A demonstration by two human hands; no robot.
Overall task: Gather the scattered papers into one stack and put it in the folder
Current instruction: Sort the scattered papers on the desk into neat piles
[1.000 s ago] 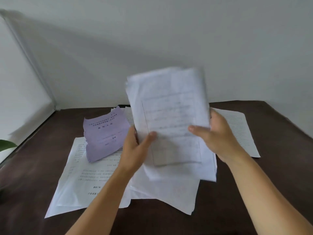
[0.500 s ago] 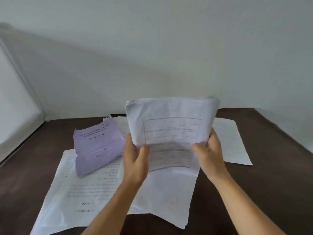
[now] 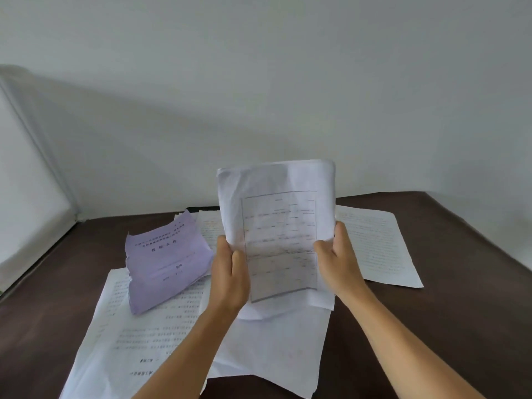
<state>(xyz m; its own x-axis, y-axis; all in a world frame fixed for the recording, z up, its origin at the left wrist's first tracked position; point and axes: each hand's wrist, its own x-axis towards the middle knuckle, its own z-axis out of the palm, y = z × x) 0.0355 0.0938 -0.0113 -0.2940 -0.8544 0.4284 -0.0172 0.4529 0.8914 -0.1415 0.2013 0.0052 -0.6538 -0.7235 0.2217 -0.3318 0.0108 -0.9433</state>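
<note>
At centre-left a lilac sheet lies on white pages on the dark counter. Mid-frame, the left hand and right hand grip an upright paper stack. Right, another page lies flat.

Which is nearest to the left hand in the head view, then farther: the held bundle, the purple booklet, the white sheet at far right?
From the left hand:
1. Held bundle, gripped at its left edge.
2. Purple booklet, just to its left on the table.
3. White sheet at far right, beyond the right hand.
</note>
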